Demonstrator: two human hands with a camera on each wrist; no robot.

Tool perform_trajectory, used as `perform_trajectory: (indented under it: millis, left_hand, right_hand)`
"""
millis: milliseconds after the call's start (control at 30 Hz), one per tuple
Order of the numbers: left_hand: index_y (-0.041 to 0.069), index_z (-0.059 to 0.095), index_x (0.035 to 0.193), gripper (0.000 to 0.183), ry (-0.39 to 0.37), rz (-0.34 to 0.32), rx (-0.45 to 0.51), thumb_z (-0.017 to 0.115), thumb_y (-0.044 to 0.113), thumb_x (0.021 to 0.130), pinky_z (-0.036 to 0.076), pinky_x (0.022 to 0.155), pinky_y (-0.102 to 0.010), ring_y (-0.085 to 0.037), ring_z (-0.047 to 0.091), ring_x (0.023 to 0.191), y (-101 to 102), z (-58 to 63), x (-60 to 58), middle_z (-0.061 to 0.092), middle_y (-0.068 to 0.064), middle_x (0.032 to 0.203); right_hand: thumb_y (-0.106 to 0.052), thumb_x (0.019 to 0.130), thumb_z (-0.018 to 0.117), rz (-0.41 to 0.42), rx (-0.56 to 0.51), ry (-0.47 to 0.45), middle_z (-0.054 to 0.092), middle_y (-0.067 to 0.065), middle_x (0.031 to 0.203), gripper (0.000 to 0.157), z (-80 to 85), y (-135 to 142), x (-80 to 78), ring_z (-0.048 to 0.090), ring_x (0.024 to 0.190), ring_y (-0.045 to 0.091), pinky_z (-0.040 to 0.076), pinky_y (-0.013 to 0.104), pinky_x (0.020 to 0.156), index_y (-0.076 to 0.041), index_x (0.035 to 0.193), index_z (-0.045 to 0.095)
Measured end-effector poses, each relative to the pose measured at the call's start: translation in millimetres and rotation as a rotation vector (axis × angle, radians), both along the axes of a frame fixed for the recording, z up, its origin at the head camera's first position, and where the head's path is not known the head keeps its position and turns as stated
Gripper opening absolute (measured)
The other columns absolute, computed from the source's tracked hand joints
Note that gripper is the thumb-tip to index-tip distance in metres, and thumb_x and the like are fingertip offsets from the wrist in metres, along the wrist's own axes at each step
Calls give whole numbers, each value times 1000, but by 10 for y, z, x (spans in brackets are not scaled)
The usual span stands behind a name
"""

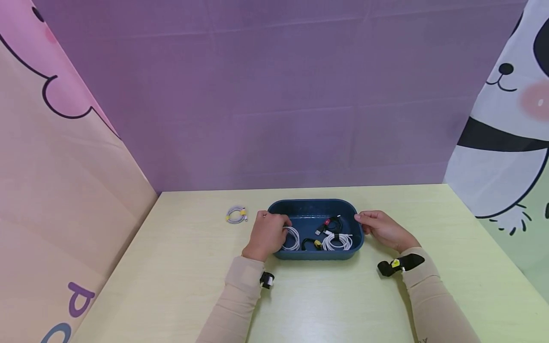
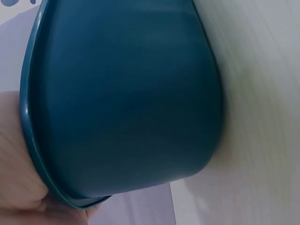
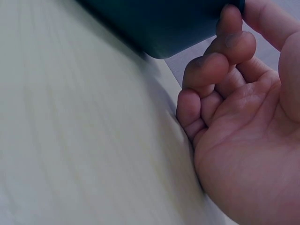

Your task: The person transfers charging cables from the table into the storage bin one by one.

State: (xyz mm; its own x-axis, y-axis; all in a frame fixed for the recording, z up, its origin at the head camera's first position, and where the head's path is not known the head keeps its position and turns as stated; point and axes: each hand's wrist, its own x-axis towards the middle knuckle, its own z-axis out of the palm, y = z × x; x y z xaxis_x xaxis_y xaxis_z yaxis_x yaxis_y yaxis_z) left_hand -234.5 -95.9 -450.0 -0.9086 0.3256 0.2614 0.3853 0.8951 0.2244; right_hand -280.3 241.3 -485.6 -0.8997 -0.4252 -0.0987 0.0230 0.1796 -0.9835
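A dark blue plastic bin (image 1: 317, 255) sits on the table with several coiled cables inside. My left hand (image 1: 268, 233) reaches over its left rim and holds a coiled white cable (image 1: 293, 239), which stands tilted against the left end; the fingertips are hidden. In the left wrist view, the bin's outer wall (image 2: 126, 103) hides most of that hand. My right hand (image 1: 383, 229) pinches the right rim between thumb and index finger. Its other fingers (image 3: 206, 70) curl loosely outside the wall, as the right wrist view shows.
Inside the bin lie a second white cable coil (image 1: 337, 242), a black cable with a red tag (image 1: 332, 224) and a short black cable with a yellow part (image 1: 311, 243). Left of the bin, a pale coiled cable with yellow ties (image 1: 236, 215) lies on the table (image 1: 193, 276).
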Motion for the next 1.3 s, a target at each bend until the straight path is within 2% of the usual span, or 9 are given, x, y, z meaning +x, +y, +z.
perform_trajectory:
  millis: [733, 1167, 1233, 1300]
  left_hand:
    - [13, 80, 104, 15, -20, -10, -25, 77, 23, 92, 39, 107, -47, -23, 73, 96, -5, 36, 44, 80, -3, 95]
    - [10, 79, 109, 18, -61, -29, 38, 74, 20, 95, 38, 109, -48, -25, 73, 103, -26, 67, 33, 79, -5, 104]
    - [10, 78, 110, 18, -59, -33, 64, 74, 19, 95, 39, 107, -47, -24, 73, 100, -40, 69, 28, 79, -4, 103]
    - [11, 78, 111, 18, -43, -38, 109, 73, 17, 95, 46, 103, -43, -22, 72, 94, -62, 70, 13, 79, -4, 101]
  right_hand:
    - [-27, 107, 54, 5, 14, -5, 47, -6, 71, 33, 0, -3, -6, 49, 77, 11, 40, 26, 76, -18, 76, 61]
    - [-27, 107, 55, -7, 12, -8, 48, -7, 70, 34, 0, 3, -10, 50, 77, 11, 40, 25, 76, -18, 75, 61]
    - [-26, 107, 54, -4, 9, -5, 48, -7, 70, 34, -6, 4, -14, 49, 76, 11, 40, 25, 76, -18, 75, 61]
    - [-25, 107, 54, -8, 7, -5, 48, -7, 70, 35, -11, 3, -19, 49, 75, 11, 40, 25, 76, -17, 74, 60]
